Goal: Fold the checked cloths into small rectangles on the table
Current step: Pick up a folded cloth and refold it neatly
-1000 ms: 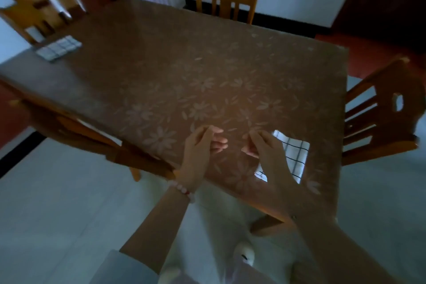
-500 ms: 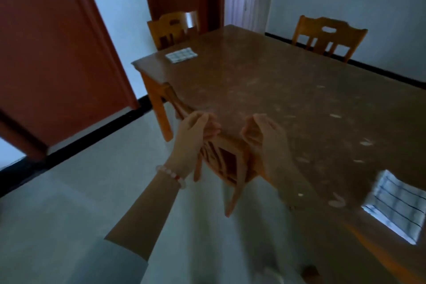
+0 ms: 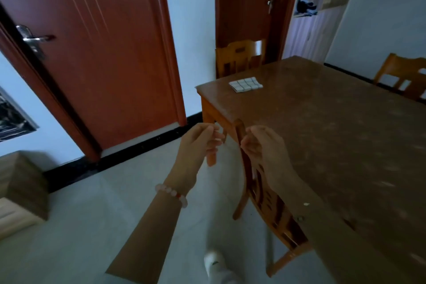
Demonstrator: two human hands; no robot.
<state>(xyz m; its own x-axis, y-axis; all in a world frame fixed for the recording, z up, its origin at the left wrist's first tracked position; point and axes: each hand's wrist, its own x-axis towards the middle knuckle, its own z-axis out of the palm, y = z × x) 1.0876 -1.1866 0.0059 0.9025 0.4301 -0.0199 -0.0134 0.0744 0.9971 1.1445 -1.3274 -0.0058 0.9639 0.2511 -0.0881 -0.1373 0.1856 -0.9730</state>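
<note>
Left hand (image 3: 198,145) and right hand (image 3: 265,147) raised, grip slack, fingers loosely curled, holding nothing. Checked cloth (image 3: 245,83) lies folded at far corner of table (image 3: 322,127). Advisable: skirt chair (image 3: 265,193), stand square before reaching.

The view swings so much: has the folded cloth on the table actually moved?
No. The cloth lies at the same table corner by the chair; only the view turned.

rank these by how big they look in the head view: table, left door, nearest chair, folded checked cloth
1. left door and table: alike, both cropped, unranked
2. nearest chair
3. folded checked cloth, far off
</note>
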